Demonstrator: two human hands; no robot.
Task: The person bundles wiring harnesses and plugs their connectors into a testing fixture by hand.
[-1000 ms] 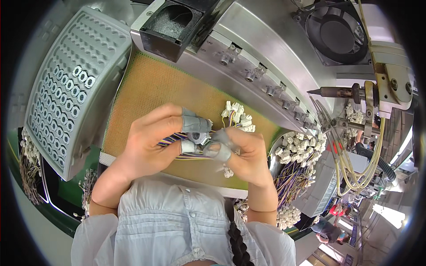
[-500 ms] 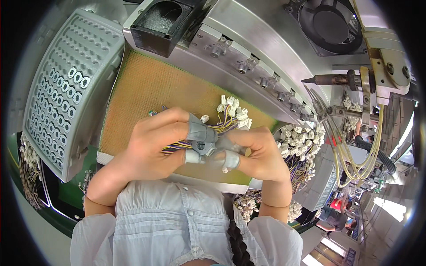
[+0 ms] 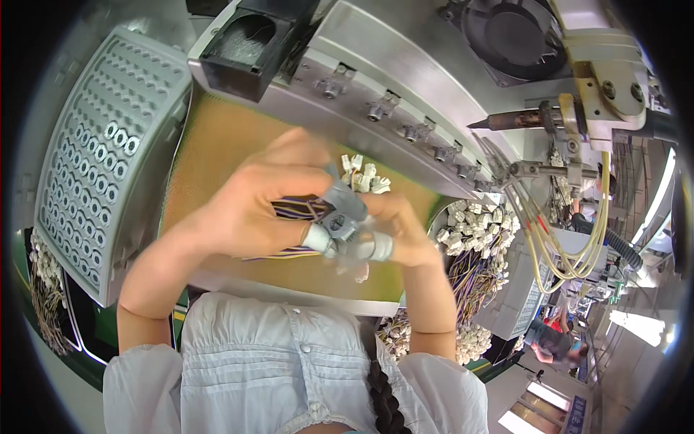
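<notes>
A small grey part with a round opening (image 3: 341, 223) sits between my two hands above the orange mat. My left hand (image 3: 253, 206) pinches it with fingers in grey covers and a thumb in a pale one. A bundle of dark, yellow and white wires (image 3: 295, 208) runs under the left hand's fingers. My right hand (image 3: 405, 231) is closed in against the part from the other side, its covered thumb pressed near it; its fingertips are blurred. White connectors (image 3: 365, 176) on wire ends lie on the mat just beyond the hands.
A grey tray (image 3: 148, 79) with rows of round metal parts stands at the left. A metal rail (image 3: 405, 119) with clamps runs behind the mat (image 3: 224, 137). At the right are a soldering iron (image 3: 517, 120), yellow tubes (image 3: 603, 210) and piled connectors (image 3: 473, 224). A fan (image 3: 515, 37) is behind.
The view has shifted slightly. My left hand has turned, its back fingers lifting, and the grey part's round opening now faces up more plainly. Both hands stay together at the part.
</notes>
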